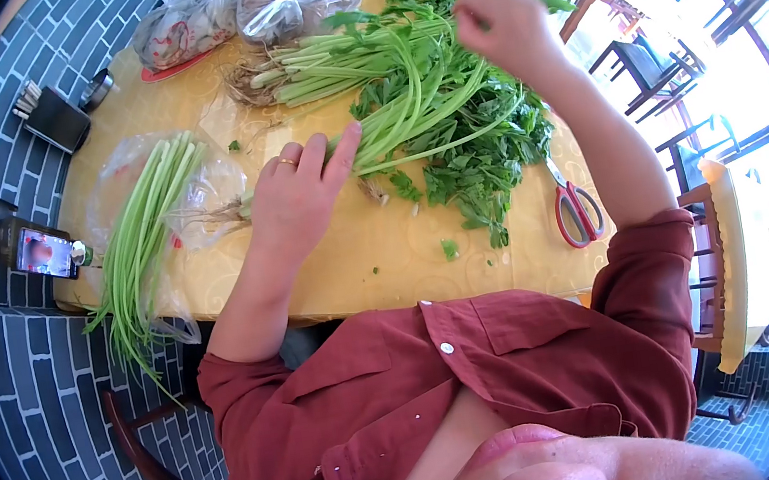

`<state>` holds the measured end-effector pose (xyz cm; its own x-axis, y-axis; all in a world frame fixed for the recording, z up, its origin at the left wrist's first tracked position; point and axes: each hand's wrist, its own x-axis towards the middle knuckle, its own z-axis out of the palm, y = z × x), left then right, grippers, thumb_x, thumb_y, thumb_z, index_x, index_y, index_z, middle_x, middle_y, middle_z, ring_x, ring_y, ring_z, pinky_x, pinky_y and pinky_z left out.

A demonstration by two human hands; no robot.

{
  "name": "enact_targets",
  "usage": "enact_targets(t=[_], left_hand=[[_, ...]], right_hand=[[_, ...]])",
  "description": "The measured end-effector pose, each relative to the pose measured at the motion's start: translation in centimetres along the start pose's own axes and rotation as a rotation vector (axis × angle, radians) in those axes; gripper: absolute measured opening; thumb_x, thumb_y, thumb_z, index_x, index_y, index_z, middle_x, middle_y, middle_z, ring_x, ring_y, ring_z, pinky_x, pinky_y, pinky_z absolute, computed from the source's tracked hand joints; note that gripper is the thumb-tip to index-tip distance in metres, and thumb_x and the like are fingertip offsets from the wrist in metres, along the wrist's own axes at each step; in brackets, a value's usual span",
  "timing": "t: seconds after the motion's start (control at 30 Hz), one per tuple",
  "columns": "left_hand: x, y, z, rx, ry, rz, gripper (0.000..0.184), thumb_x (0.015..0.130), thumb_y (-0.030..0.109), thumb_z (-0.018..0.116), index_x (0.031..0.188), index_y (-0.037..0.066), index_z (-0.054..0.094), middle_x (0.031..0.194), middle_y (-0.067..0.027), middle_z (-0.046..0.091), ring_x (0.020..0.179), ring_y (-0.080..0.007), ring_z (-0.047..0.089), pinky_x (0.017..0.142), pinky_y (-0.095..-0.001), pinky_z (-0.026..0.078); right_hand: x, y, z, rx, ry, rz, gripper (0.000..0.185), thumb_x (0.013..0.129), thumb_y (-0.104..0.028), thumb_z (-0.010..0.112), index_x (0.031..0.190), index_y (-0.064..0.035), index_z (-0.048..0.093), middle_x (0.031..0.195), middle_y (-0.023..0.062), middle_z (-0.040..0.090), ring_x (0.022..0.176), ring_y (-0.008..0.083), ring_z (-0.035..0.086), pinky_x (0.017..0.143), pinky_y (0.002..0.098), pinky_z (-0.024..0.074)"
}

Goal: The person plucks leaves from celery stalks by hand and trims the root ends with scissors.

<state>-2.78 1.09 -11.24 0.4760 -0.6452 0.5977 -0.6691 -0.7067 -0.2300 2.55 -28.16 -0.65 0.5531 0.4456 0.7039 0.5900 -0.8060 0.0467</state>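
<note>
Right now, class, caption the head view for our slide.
Left hand on celery stalks, right hand near leaves, scissors lying close by.

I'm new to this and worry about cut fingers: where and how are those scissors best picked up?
By the red handles, I'd say, coming down from above on the side of the near table edge. The scissors lie flat, loops toward the person, blades pointing away to the leaves. The right hand seems better placed.
</note>
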Motion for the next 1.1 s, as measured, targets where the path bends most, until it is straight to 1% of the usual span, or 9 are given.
enact_targets(t=[0.03, 0.17, 0.2, 0.3, 0.33, 0.43, 0.57, 0.7, 1.1], left_hand=[[-0.1, 0.1, 0.0, 0.003, -0.005, -0.003, 0.061, 0.074, 0.005, 0.055, 0.134, 0.014, 0.049, 0.096, -0.0061, 0.053, 0.076, -0.0225, 0.054, 0.067, -0.0335, 0.048], [0.0, -0.3, -0.1, 0.025, 0.004, -0.021, 0.06, 0.074, 0.005, 0.055, 0.133, 0.014, 0.049, 0.096, -0.0058, 0.053, 0.077, -0.0222, 0.054, 0.067, -0.0334, 0.048], [-0.1, -0.3, 0.0, 0.025, 0.007, -0.024, 0.06, 0.074, 0.005, 0.055, 0.133, 0.014, 0.049, 0.096, -0.0057, 0.053, 0.077, -0.0221, 0.054, 0.067, -0.0333, 0.048], [0.0, -0.1, 0.0, 0.02, 0.013, -0.019, 0.06, 0.074, 0.006, 0.055, 0.133, 0.015, 0.049, 0.096, -0.0054, 0.053, 0.077, -0.0217, 0.054, 0.066, -0.0329, 0.049], [0.1, 0.0, -0.1, 0.017, 0.002, -0.018, 0.06, 0.075, 0.006, 0.055, 0.133, 0.015, 0.049, 0.096, -0.0053, 0.053, 0.077, -0.0216, 0.054, 0.066, -0.0328, 0.049], [0.2, 0.2, -0.3, 0.024, -0.006, -0.008, 0.059, 0.075, 0.006, 0.055, 0.133, 0.015, 0.049, 0.096, -0.0051, 0.053, 0.077, -0.0213, 0.054, 0.065, -0.0326, 0.048], [0.1, 0.3, -0.1, 0.034, 0.013, 0.015, 0.059, 0.075, 0.007, 0.055, 0.133, 0.015, 0.049, 0.095, -0.0051, 0.052, 0.077, -0.0211, 0.054, 0.065, -0.0324, 0.048], [-0.1, 0.1, 0.3, 0.027, 0.032, 0.03, 0.059, 0.074, 0.007, 0.056, 0.133, 0.015, 0.049, 0.095, -0.0051, 0.052, 0.075, -0.021, 0.053, 0.063, -0.0324, 0.047], [-0.1, 0.0, -0.3, -0.004, 0.012, -0.012, 0.06, 0.074, 0.006, 0.054, 0.133, 0.014, 0.049, 0.095, -0.0058, 0.052, 0.076, -0.0217, 0.053, 0.064, -0.0327, 0.047]], right_hand=[[0.2, 0.4, -0.4, -0.005, 0.103, 0.097, 0.006, 0.078, -0.009, 0.061, 0.081, -0.0063, 0.066, 0.076, 0.005, 0.057, 0.071, 0.0178, 0.056, 0.061, 0.0299, 0.0464], [-0.2, -0.6, -5.0, 0.653, -0.389, 0.412, 0.012, 0.082, -0.014, 0.064, 0.089, -0.0048, 0.068, 0.077, 0.0038, 0.058, 0.071, 0.0147, 0.054, 0.066, 0.0264, 0.0448], [0.1, 0.2, -5.7, 0.612, -0.559, 0.088, 0.015, 0.082, -0.013, 0.066, 0.094, -0.0041, 0.067, 0.08, 0.0038, 0.06, 0.077, 0.0158, 0.057, 0.073, 0.0279, 0.0456], [-0.8, -0.8, -5.7, 0.425, -0.655, -0.036, 0.018, 0.081, -0.011, 0.066, 0.098, -0.005, 0.066, 0.084, 0.0044, 0.062, 0.082, 0.0183, 0.059, 0.077, 0.0304, 0.0463], [-1.0, -0.4, -4.9, 0.377, -0.581, -0.143, 0.022, 0.08, -0.011, 0.067, 0.101, -0.0063, 0.066, 0.091, 0.0057, 0.063, 0.087, 0.0207, 0.059, 0.078, 0.033, 0.0474], [-0.5, -2.0, -3.5, 0.445, -0.503, 0.186, 0.024, 0.078, -0.011, 0.067, 0.102, -0.0082, 0.067, 0.093, 0.0061, 0.063, 0.091, 0.0227, 0.059, 0.079, 0.0341, 0.0472], [-0.6, -2.4, -0.1, -0.044, -0.467, -0.065, 0.035, 0.078, -0.013, 0.065, 0.113, -0.0125, 0.062, 0.096, 0.0061, 0.065, 0.097, 0.0254, 0.057, 0.085, 0.038, 0.0455], [-0.2, -2.0, 1.8, 0.129, -0.687, 0.001, 0.042, 0.078, -0.011, 0.063, 0.12, -0.0143, 0.058, 0.101, 0.0083, 0.062, 0.098, 0.0278, 0.055, 0.088, 0.0409, 0.0444], [-1.4, -3.1, 1.7, 0.206, -0.369, 0.008, 0.037, 0.081, -0.013, 0.064, 0.116, -0.0099, 0.054, 0.092, 0.0131, 0.061, 0.089, 0.0306, 0.06, 0.077, 0.0397, 0.0496]])
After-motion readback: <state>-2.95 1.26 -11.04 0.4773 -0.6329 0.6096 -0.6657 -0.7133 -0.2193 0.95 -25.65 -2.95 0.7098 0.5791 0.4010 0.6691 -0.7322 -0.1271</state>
